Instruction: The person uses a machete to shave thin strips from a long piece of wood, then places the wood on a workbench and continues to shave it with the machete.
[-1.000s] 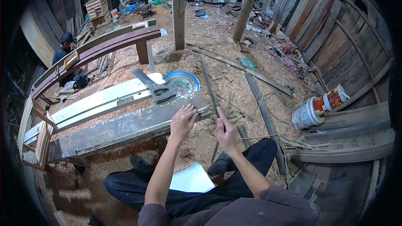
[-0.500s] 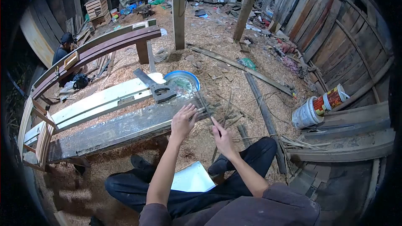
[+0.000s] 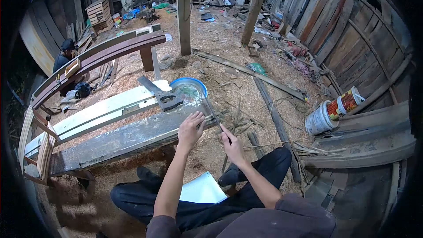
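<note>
My right hand (image 3: 233,143) is closed around the handle of a long, thin-bladed knife (image 3: 213,111), its dark blade slanting up and left past the end of the bench. Near that end my left hand (image 3: 191,128) lies with bent fingers on a thin pale stick of wood (image 3: 208,118), most of it hidden beneath the hand. The worn plank bench (image 3: 128,133) runs off to the left. A handsaw (image 3: 166,100) rests just beyond my left hand, next to a blue-rimmed basin (image 3: 204,84).
A white board (image 3: 94,111) and a curved reddish beam (image 3: 119,53) extend left. Paper (image 3: 202,189) lies between my legs. Buckets (image 3: 319,119) stand right. Posts (image 3: 184,22), planks (image 3: 273,105) and wood shavings surround the bench. Another person (image 3: 66,57) sits far left.
The view has shifted slightly. My right hand has moved a little left and down with the knife, while my left hand stays at the bench end.
</note>
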### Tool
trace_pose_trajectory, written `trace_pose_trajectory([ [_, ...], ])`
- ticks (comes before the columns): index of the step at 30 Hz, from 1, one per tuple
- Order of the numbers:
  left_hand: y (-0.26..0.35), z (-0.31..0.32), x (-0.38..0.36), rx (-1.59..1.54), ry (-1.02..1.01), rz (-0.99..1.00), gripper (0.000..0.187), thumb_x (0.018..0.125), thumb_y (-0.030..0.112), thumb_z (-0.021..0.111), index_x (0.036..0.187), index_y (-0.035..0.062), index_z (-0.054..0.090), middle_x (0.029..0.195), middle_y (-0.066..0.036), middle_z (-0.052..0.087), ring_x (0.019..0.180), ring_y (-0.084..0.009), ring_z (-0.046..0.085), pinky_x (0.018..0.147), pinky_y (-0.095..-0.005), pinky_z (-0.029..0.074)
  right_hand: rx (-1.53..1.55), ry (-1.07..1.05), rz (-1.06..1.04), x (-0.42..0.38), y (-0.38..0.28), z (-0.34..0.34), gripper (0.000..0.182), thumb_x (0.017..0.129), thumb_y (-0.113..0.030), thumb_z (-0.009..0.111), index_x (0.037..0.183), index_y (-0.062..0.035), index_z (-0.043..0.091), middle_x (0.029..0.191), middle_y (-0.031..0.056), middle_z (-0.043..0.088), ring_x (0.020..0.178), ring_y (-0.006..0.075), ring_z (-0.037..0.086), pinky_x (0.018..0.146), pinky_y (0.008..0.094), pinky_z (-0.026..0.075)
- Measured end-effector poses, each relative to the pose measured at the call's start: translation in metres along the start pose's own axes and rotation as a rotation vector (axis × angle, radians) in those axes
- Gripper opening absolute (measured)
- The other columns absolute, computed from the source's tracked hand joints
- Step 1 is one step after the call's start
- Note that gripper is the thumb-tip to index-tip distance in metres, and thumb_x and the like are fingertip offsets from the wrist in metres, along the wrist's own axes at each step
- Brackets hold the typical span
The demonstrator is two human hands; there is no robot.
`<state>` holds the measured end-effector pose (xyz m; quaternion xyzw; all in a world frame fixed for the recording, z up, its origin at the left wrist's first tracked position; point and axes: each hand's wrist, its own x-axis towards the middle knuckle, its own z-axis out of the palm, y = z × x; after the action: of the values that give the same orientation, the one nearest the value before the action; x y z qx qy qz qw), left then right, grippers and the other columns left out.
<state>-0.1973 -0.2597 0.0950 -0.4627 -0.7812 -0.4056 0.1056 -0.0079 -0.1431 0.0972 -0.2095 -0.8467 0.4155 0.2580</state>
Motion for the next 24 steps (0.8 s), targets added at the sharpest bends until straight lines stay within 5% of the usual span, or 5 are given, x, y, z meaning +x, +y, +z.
trace_pose_trajectory([
  [5,0.002,0.002,-0.005,-0.006,0.009,0.007,0.019,0.095,0.017,0.075,0.11,0.0058,0.08,0.126,-0.013,0.076,0.128,-0.0287,0.068,0.116,-0.0435,0.05,0.019,-0.106,0.193,-0.002,-0.018,-0.02,0.044,0.111,-0.037,0.056,0.152,-0.0237,0.059,0.081,0.0248,0.068,0.057,0.0283,0.062,0.06,0.0416,0.049],
  [8,-0.001,0.002,-0.004,-0.001,0.007,0.013,0.02,0.095,0.017,0.074,0.111,0.0059,0.08,0.127,-0.013,0.076,0.128,-0.0287,0.068,0.116,-0.0432,0.049,-0.55,-0.087,-0.005,-0.007,-0.014,-0.025,0.042,0.11,-0.039,0.058,0.15,-0.0273,0.062,0.087,0.0218,0.072,0.066,0.0345,0.069,0.063,0.0445,0.052],
  [12,0.003,0.002,-0.004,0.001,-0.002,-0.001,0.02,0.096,0.018,0.074,0.11,0.0057,0.08,0.129,-0.013,0.075,0.128,-0.0287,0.068,0.116,-0.0428,0.05,-0.385,0.023,-0.047,-0.008,-0.018,-0.015,0.042,0.109,-0.039,0.059,0.148,-0.0254,0.063,0.091,0.0199,0.074,0.076,0.0392,0.072,0.066,0.0473,0.054],
  [17,0.001,0.002,-0.004,0.003,0.01,0.006,0.02,0.096,0.017,0.074,0.111,0.0058,0.08,0.128,-0.012,0.075,0.128,-0.0288,0.068,0.115,-0.0424,0.051,0.016,0.173,-0.096,-0.003,-0.035,-0.014,0.041,0.11,-0.033,0.059,0.145,-0.0137,0.066,0.091,0.0213,0.075,0.076,0.0286,0.074,0.066,0.0428,0.054],
  [24,0.002,0.002,0.0,0.027,0.014,0.013,0.021,0.097,0.019,0.074,0.112,0.0061,0.08,0.126,-0.012,0.076,0.127,-0.028,0.068,0.115,-0.0431,0.051,0.079,0.025,0.093,0.018,-0.026,-0.027,0.045,0.11,-0.034,0.059,0.145,-0.0072,0.064,0.089,0.0184,0.076,0.07,0.0158,0.067,0.069,0.0351,0.053],
])
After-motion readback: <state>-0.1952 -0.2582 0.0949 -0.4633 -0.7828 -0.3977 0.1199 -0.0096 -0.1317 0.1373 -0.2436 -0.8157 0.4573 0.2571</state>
